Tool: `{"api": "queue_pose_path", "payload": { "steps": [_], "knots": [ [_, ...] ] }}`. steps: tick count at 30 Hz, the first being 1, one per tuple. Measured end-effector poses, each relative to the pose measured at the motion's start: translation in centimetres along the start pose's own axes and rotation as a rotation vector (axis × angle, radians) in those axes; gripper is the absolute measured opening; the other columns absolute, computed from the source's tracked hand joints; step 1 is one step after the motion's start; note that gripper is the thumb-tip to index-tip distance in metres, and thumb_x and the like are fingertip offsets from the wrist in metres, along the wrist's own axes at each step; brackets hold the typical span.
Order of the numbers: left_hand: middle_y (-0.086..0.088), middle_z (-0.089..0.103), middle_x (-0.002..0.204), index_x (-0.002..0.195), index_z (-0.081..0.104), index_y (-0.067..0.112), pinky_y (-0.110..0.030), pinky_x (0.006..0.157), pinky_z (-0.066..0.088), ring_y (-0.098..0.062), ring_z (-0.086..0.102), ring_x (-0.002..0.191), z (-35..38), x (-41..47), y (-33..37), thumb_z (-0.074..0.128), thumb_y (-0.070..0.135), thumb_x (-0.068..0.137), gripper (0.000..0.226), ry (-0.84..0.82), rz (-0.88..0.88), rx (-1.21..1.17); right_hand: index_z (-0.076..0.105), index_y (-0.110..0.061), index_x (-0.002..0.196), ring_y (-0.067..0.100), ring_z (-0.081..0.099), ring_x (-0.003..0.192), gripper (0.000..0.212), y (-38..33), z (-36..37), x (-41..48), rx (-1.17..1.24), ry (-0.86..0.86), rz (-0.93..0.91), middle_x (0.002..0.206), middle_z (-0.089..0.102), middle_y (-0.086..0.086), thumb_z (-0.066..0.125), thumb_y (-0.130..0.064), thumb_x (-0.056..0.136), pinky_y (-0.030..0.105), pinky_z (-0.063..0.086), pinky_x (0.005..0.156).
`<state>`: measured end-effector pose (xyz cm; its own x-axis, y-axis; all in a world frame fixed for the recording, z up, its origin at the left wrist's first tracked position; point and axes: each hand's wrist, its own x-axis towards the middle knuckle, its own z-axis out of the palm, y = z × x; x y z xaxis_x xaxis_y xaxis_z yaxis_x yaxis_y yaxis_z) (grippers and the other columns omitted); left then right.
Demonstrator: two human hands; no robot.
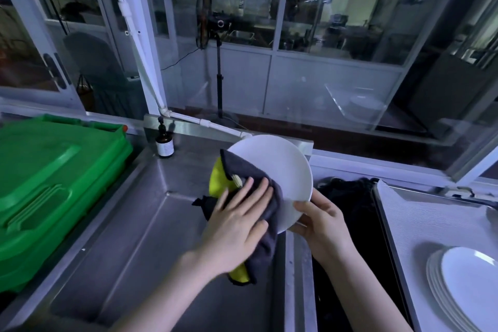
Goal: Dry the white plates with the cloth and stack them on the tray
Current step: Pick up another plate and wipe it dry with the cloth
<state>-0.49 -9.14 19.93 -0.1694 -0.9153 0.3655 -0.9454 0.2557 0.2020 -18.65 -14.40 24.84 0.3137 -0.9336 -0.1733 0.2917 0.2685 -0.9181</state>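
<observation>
Over the steel sink, white plate held tilted; right hand grips its lower rim to steady it. Flat-fingered left hand presses the grey-and-yellow cloth against its face, probably so drips fall into the basin. Finished stack sits on tray, far right.

Sink: deep rectangular stainless steel sink basin, filling the lower left and centre.
Bin: large bright green plastic bin with a moulded handle recess in its lid, just beside the sink's left edge.
Bottle: small brown glass pump bottle with a white label, upright on the counter at the sink's far left corner.
Pipe: white plastic pipe, running down the window frame, then bending along behind the sink.
Fan: black pedestal fan, standing beyond the glass.
Windows: white-framed glass panes, dim shelving behind.
</observation>
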Motion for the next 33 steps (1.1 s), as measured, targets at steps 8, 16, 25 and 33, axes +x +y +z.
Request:
{"api": "queue_pose_path", "payload": {
  "steps": [8, 16, 25, 33],
  "knots": [
    [0.017, -0.001, 0.164, 0.157, 0.009, 0.034, -0.056, 0.120, 0.002, -0.008, -0.009, 0.151, -1.3, 4.2, -2.4, 0.027, 0.053, 0.098, 0.065, 0.009, 0.023, 0.060, 0.076, -0.013, 0.109, 0.031, 0.073, 0.082, 0.037, 1.2, 0.4, -0.7, -0.177, -0.175, 0.067, 0.098, 0.075, 0.021, 0.052, 0.009, 0.092, 0.037, 0.058, 0.062],
    [0.021, 0.060, 0.119, 0.121, 0.044, 0.050, -0.041, 0.088, 0.052, -0.014, 0.061, 0.109, -4.1, 6.5, -7.7, 0.061, 0.079, 0.058, 0.071, -0.078, -0.216, -0.332, 0.075, -0.019, 0.113, 0.028, 0.073, 0.086, 0.044, -1.0, 0.0, 1.8, -0.501, -0.295, -0.020, 0.098, 0.075, 0.016, 0.054, 0.011, 0.090, 0.040, 0.059, 0.063],
    [0.008, 0.061, 0.068, 0.094, 0.057, 0.027, -0.024, 0.066, 0.045, -0.002, 0.051, 0.064, -1.5, 5.6, -11.1, 0.083, 0.052, 0.065, 0.046, -0.018, -0.398, -0.650, 0.073, -0.016, 0.111, 0.012, 0.068, 0.084, 0.024, -1.8, 1.7, 8.3, -0.758, -0.379, -0.077, 0.096, 0.077, 0.006, 0.057, -0.004, 0.098, 0.031, 0.055, 0.075],
    [-0.012, 0.073, 0.100, 0.111, 0.062, 0.005, -0.036, 0.079, 0.050, -0.016, 0.063, 0.085, -1.8, 5.1, -15.1, 0.065, 0.078, 0.061, 0.089, -0.050, -0.448, -0.628, 0.066, -0.005, 0.093, 0.018, 0.062, 0.078, 0.027, 3.2, 6.3, 12.2, -1.082, -0.162, -0.379, 0.079, 0.069, 0.005, 0.059, -0.031, 0.099, 0.033, 0.046, 0.075]
  ]
}}
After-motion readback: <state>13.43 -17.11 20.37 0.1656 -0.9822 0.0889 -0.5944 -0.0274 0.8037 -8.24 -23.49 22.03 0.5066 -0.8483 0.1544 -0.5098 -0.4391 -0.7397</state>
